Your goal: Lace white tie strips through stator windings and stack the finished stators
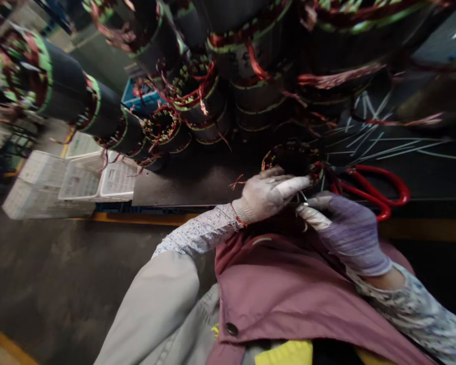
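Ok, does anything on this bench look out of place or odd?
Yes, mildly: pale strips lie strewn at odd angles on the bench, toward the right. The gloves also differ: whitish on the left hand, purple on the right hand.

Matt knitted gloves (264,196), glossy scissor handles (404,191), coarse copper-like strands (342,78).

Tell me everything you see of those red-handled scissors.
The scissors have two large, smooth red loops, perhaps plastic-coated, standing apart. They lie at the front edge of the dark bench, near the right hand, loops toward the picture's right. Pale strips lie behind them. The blades are lost in shadow. No hand grips them; whether the right one touches them is unclear.
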`<action>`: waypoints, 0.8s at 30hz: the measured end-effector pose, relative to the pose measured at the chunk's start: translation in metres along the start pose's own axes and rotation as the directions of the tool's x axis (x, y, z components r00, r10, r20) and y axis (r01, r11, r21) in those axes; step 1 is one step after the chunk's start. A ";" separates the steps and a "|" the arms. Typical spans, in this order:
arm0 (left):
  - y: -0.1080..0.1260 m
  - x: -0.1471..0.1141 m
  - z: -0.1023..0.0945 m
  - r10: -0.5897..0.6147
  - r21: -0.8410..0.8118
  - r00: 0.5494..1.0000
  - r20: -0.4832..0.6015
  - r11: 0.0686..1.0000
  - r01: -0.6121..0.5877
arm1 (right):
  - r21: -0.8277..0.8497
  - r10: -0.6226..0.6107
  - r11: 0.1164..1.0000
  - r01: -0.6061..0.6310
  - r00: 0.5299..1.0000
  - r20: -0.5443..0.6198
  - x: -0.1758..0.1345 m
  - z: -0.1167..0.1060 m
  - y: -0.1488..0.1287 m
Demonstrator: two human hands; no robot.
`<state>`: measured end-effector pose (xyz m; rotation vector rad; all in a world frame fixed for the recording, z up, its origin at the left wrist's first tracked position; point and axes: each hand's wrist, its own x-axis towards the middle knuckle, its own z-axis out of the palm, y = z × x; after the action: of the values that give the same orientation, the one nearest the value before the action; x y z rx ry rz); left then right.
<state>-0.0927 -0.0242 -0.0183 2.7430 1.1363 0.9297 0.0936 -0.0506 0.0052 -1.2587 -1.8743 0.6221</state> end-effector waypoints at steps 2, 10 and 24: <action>-0.001 -0.001 0.001 0.028 0.011 0.999 -0.039 1.000 -0.028 | -0.013 0.021 1.000 -0.022 1.000 -0.014 0.002 0.001 -0.003; 0.001 -0.001 0.000 0.068 0.069 0.993 -0.095 0.996 -0.062 | -0.013 0.028 1.000 -0.028 0.999 -0.020 0.001 0.003 0.002; -0.003 -0.003 0.003 0.016 0.029 1.000 -0.023 0.999 -0.016 | -0.203 -0.232 0.956 0.213 0.970 -0.074 0.002 0.007 0.011</action>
<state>-0.0946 -0.0238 -0.0230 2.7752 1.1420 0.9577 0.0936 -0.0448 -0.0064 -1.1529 -1.9960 0.2580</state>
